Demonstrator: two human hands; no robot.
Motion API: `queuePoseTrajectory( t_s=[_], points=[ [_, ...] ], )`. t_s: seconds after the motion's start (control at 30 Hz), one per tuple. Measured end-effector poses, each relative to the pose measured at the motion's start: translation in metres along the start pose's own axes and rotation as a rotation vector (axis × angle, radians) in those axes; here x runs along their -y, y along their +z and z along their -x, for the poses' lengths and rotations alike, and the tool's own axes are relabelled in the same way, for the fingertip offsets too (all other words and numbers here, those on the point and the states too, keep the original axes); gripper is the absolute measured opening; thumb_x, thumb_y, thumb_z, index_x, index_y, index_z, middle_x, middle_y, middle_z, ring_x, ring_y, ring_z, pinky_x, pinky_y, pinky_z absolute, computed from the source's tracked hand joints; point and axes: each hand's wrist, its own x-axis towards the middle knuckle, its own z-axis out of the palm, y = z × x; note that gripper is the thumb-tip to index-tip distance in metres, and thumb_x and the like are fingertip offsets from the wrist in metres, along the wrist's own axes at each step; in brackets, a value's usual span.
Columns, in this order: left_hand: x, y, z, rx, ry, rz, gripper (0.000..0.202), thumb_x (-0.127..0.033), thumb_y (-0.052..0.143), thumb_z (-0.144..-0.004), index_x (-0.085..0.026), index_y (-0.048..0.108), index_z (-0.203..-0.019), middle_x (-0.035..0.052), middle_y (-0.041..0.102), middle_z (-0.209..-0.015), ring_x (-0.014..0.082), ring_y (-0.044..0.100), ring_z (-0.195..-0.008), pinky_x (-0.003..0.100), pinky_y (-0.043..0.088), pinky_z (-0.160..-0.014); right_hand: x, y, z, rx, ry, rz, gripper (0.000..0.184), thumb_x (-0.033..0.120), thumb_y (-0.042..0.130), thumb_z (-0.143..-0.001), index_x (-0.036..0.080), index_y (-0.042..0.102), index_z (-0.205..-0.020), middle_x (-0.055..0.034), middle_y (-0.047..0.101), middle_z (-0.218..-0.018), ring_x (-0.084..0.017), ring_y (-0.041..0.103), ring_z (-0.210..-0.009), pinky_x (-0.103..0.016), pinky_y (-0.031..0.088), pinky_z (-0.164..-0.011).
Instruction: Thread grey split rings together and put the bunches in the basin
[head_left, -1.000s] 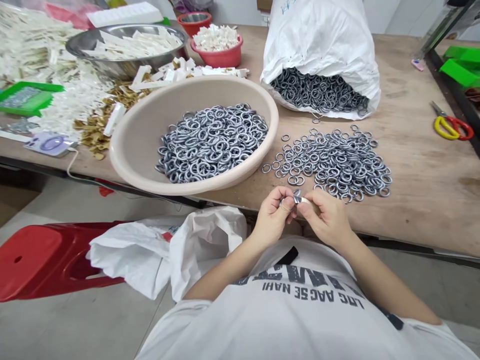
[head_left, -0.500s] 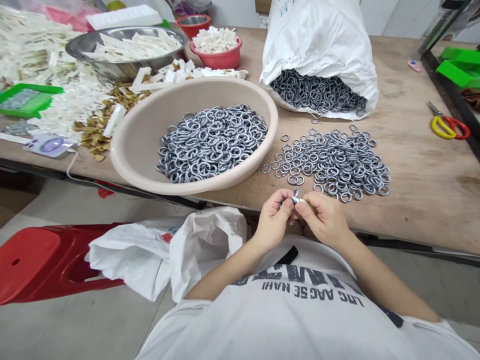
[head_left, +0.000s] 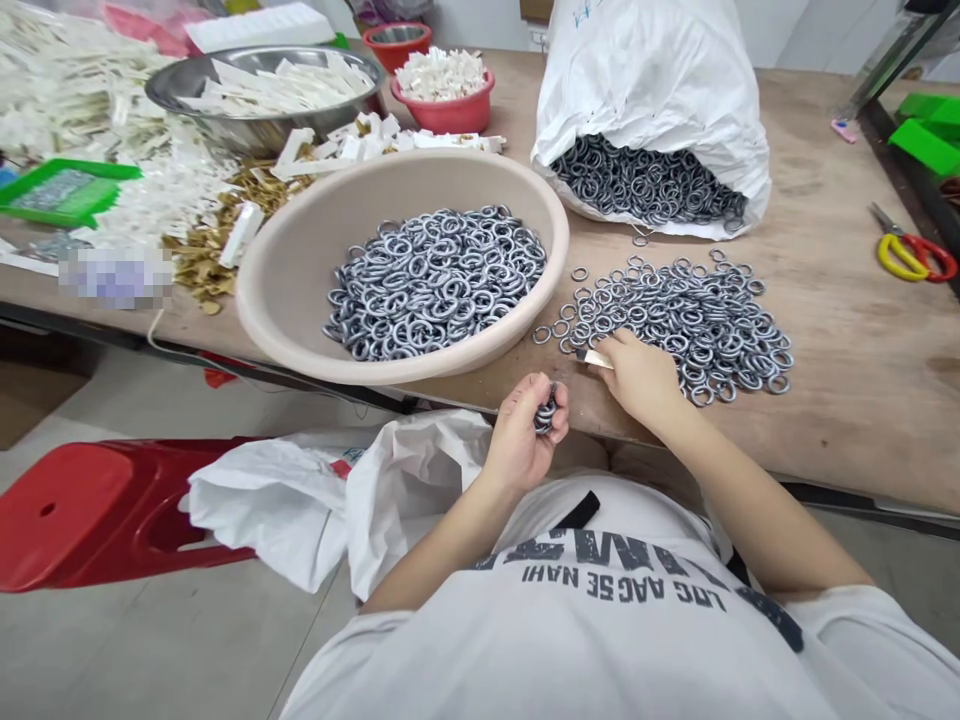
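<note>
- At the near edge of the table (head_left: 862, 420), a seated person works with both bare hands, forearms reaching forward over a white T-shirt (head_left: 600, 610).
- The left hand (head_left: 519, 435) is raised just off the table edge, its fingers (head_left: 517, 410) curled and pressed together around a small stack of grey metal rings (head_left: 547, 412).
- The right hand (head_left: 634, 378) rests low on the wood, its fingers pressed together over a narrow white strip (head_left: 596, 358) (plastic, by the look of it, though it is partly hidden) that pokes out to the left.
- That hand touches the near-left edge of a loose pile of rings (head_left: 675, 330), which spreads across the table to the right.
- Farther left sits a beige basin (head_left: 559, 230) half full of similar rings, and at the far side a white sack (head_left: 652, 80) spills more.
- A slack grip on the left could let the stack slip, and the rings might then roll off the edge toward the white plastic bag (head_left: 412, 500) or the floor (head_left: 172, 640).
- The right wrist, dragged sideways, could scatter the pile, and with rings this alike, loose ones could end up among the wrong lot.
</note>
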Motion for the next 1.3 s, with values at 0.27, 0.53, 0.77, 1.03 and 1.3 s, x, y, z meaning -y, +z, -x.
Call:
queuePoseTrajectory(
  t_s=[0.27,0.53,0.77,1.03,1.3],
  points=[
    [0.004,0.002,-0.005,0.153,0.054,-0.438,0.028,-0.037,0.068,-0.085,-0.021,0.06,-0.108,-0.0033,0.058,-0.074,0.0048,0.043,-0.049,0.016,0.03,-0.042,-0.019,-0.026,0.029,-0.005,-0.142,-0.794,0.013,0.03,0.068,-0.088,0.019,0.067,-0.081,0.0016,0.061,-0.077,-0.014,0.055,-0.073,-0.025,0.038,-0.067],
    [0.012,0.013,0.0,0.336,0.102,-0.622,0.027,-0.045,0.062,-0.092,-0.02,0.06,-0.101,-0.0004,0.06,-0.081,0.007,0.049,-0.058,0.018,0.037,-0.05,-0.013,-0.024,0.051,-0.021,-0.059,-1.022,0.015,0.034,0.068,-0.087,0.02,0.067,-0.088,0.0013,0.062,-0.08,-0.013,0.054,-0.073,-0.026,0.04,-0.069],
    [0.015,0.013,0.001,0.381,0.077,-0.589,0.026,-0.042,0.065,-0.09,-0.018,0.068,-0.099,0.0004,0.059,-0.08,0.0072,0.046,-0.058,0.021,0.037,-0.054,-0.011,-0.01,0.053,-0.086,0.028,-1.285,0.022,0.041,0.063,-0.092,0.02,0.064,-0.089,0.0002,0.062,-0.081,-0.014,0.056,-0.075,-0.027,0.045,-0.073],
    [0.02,0.012,-0.001,0.33,0.062,-0.472,0.029,-0.045,0.068,-0.087,-0.018,0.066,-0.098,-0.0032,0.049,-0.068,0.0076,0.041,-0.056,0.021,0.034,-0.054,-0.012,-0.017,0.075,-0.238,-0.147,-0.734,0.027,0.042,0.054,-0.097,0.02,0.061,-0.082,-0.001,0.058,-0.074,-0.014,0.053,-0.071,-0.028,0.037,-0.066],
    [0.023,0.011,-0.002,0.368,0.085,-0.451,0.025,-0.042,0.068,-0.088,-0.019,0.066,-0.095,-0.0019,0.049,-0.073,0.0079,0.042,-0.058,0.022,0.034,-0.055,-0.011,-0.017,0.078,-0.251,-0.167,-0.671,0.032,0.041,0.052,-0.099,0.02,0.058,-0.075,0.0001,0.053,-0.069,-0.014,0.051,-0.067,-0.027,0.034,-0.063]
  ],
)
